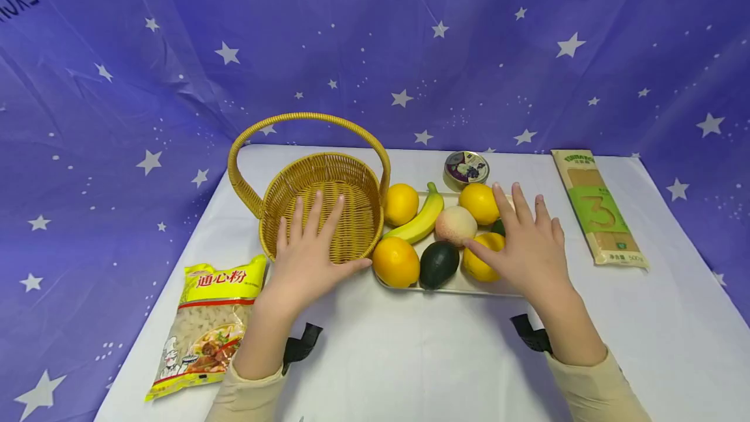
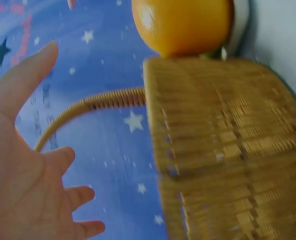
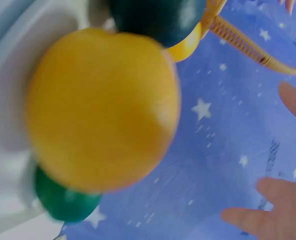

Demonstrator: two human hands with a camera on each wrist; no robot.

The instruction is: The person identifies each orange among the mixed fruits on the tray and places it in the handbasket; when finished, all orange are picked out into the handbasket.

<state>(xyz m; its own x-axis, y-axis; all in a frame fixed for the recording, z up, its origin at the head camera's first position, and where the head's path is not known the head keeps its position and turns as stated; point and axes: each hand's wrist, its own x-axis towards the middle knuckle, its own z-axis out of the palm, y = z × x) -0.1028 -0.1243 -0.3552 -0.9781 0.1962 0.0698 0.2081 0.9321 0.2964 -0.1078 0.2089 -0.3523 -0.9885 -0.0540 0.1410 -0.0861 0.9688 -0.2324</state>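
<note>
My left hand (image 1: pixel 307 266), fingers spread, hovers over the front of the empty wicker basket (image 1: pixel 322 167). In the left wrist view the thumb and fingers stand apart beside the basket wall (image 2: pixel 203 110). My right hand (image 1: pixel 532 253) spreads above the right end of a white tray (image 1: pixel 457 290), holding nothing. Its thumb overlaps an orange (image 1: pixel 479 264) in the head view. On the tray lie a banana (image 1: pixel 423 219), a peach (image 1: pixel 454 223), a dark green avocado (image 1: pixel 439 265) and more oranges (image 1: pixel 396 262). A second dark green fruit (image 3: pixel 67 200) is partly hidden by the right hand.
Left of the basket lies a yellow bag of macaroni (image 1: pixel 213 324). A round tin (image 1: pixel 466 168) stands behind the tray, and a flat pack of noodles (image 1: pixel 600 207) lies at the far right. A purple starred cloth (image 1: pixel 351 51) hangs behind the white table (image 1: pixel 410 357).
</note>
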